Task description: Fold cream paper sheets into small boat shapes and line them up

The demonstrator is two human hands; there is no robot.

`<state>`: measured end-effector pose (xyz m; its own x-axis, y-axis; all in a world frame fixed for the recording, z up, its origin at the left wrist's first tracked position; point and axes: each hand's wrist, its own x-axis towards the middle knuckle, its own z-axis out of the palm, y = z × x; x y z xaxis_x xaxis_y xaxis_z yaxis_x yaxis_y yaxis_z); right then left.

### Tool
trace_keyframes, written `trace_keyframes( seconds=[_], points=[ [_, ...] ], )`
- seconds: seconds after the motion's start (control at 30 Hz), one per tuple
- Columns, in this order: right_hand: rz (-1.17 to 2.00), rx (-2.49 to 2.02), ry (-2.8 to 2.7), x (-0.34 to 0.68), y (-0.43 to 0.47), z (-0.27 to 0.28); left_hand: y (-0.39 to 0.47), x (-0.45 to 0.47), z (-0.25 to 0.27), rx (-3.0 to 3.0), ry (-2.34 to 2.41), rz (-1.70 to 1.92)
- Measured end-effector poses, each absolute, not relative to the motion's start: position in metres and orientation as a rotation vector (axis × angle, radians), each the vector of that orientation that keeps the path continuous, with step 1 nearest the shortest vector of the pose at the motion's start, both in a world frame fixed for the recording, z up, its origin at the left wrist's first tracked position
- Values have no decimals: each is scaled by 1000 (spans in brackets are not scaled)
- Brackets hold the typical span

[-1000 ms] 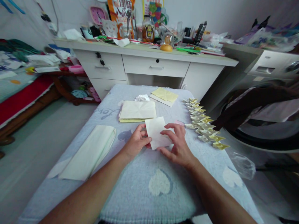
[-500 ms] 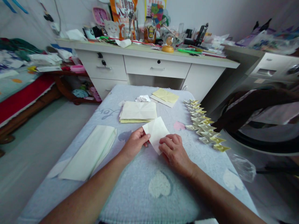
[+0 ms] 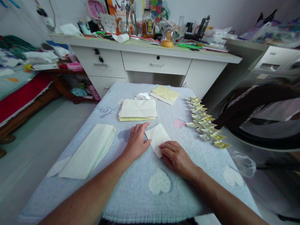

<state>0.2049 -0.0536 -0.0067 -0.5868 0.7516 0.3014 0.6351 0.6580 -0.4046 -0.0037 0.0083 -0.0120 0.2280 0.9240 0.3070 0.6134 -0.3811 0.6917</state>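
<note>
A small white folded paper [image 3: 156, 137] lies on the cloth-covered table in front of me, set at a slant with a faint crease. My left hand [image 3: 136, 140] is at its left edge, fingers spread and thumb close to the corner, gripping nothing. Curled over the paper's right side, my right hand [image 3: 177, 156] has its fingers pressed together on the edge; its thumb is hidden. Just beyond is a stack of creased white and yellow sheets [image 3: 138, 108]. Several small folded paper boats [image 3: 206, 125] in white and yellow stand in rows on the right.
To the left lies a long folded white paper [image 3: 89, 151]. Farther back are a crumpled white paper [image 3: 142, 96] and yellow and white sheets [image 3: 166, 92]. A cluttered white desk [image 3: 138, 56] stands behind the table, and a washing machine [image 3: 276, 67] is at the right.
My left hand has let go of the paper and opened beside it. The paper has come down flat onto the cloth, while my right hand stays on its edge. The view has tilted slightly.
</note>
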Motion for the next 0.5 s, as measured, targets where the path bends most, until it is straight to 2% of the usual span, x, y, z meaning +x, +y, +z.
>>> trace_keyframes(
  seconds=[0.3, 0.5],
  points=[
    [425, -1121, -2325, 202, -50, -11, 8, -7, -7, 2344, 1187, 675],
    [451, -1139, -2302, 204, -50, -4, 8, -7, -9, 2343, 1171, 649]
  ],
)
